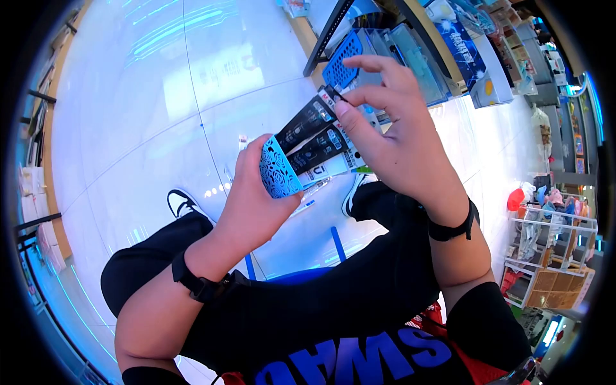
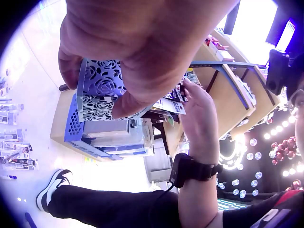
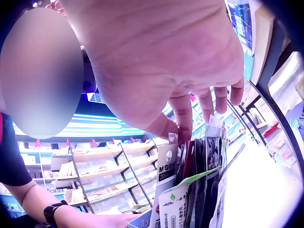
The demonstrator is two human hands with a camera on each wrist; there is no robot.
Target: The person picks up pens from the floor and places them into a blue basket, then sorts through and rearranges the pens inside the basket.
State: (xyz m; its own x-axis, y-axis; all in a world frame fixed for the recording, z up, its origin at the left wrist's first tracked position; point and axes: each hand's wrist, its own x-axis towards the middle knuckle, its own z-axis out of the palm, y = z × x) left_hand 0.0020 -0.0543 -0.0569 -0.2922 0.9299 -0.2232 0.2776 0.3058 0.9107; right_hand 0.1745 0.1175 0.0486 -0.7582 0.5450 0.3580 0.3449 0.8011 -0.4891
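Observation:
My left hand grips a blue holder with a cut-out rose pattern, thumb and fingers round its sides. Several flat packets, some black and some white, stick out of its mouth. At the packets' top ends, the thumb and index finger of my right hand pinch the edge of a black one, the other fingers spread. In the right wrist view the packets stand side by side beneath the right hand. The left wrist view shows the rose pattern under the left hand.
Packets lie on the glossy floor at the left of the left wrist view. A blue perforated basket and clear boxes stand on a shelf beyond my right hand. Shelving lines both sides; a white rack stands at the right. My knees and shoes are below.

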